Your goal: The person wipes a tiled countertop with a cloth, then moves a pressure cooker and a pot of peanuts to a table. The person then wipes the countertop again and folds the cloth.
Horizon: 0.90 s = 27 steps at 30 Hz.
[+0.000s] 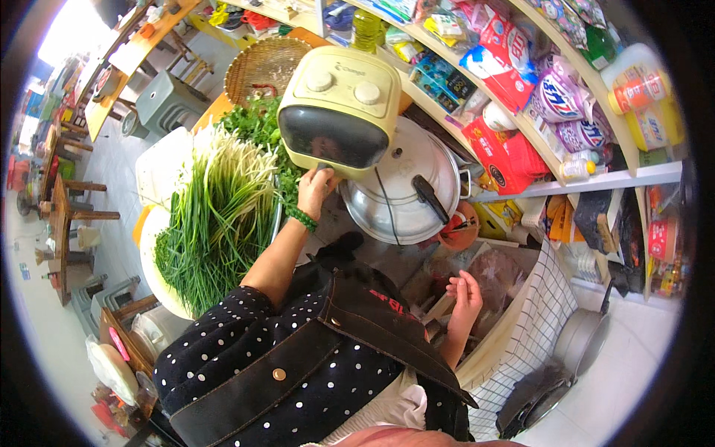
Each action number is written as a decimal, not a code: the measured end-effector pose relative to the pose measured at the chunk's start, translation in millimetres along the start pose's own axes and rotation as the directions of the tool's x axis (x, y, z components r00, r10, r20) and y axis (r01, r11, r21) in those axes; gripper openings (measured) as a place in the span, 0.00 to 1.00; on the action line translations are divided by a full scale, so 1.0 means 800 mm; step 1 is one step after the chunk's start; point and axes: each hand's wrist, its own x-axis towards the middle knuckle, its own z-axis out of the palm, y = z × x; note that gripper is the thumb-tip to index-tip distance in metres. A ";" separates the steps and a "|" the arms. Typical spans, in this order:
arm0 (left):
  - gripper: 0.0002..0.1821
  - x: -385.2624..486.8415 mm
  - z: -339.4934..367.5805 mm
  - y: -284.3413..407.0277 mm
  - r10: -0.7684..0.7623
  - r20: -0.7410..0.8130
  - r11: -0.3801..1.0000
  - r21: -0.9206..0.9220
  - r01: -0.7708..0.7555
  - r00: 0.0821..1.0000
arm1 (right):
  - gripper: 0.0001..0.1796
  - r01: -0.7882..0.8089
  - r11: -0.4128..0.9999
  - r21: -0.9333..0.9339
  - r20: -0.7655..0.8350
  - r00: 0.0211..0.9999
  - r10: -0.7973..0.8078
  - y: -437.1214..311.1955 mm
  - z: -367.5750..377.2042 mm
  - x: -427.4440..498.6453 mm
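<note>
My left hand (317,189), with a green bead bracelet at the wrist, is at the lower front edge of a yellow toaster oven (337,106), its fingers on the door handle. The oven has two round knobs and a dark glass door, which looks closed. My right hand (465,291) hangs at my right side with fingers loosely curled and nothing in it. Left of the oven lie a large heap of garlic chives (223,223) and leafy green herbs (254,120). Right of it is a big round metal lid (380,215) with a black handle, crossed by a black cord.
A woven bamboo basket (237,70) stands behind the herbs. Shelves (586,190) with packets and bottles run along the right. Below them are an orange-red container (461,226), a checked cloth (530,318) and a pan (581,341). Grey stools (167,100) and wooden tables stand at left.
</note>
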 end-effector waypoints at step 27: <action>0.32 0.135 0.001 -0.122 -0.090 -0.322 0.995 -0.069 0.072 0.942 | 0.13 -0.113 0.990 0.089 -0.168 0.978 0.127 0.070 -0.101 -0.054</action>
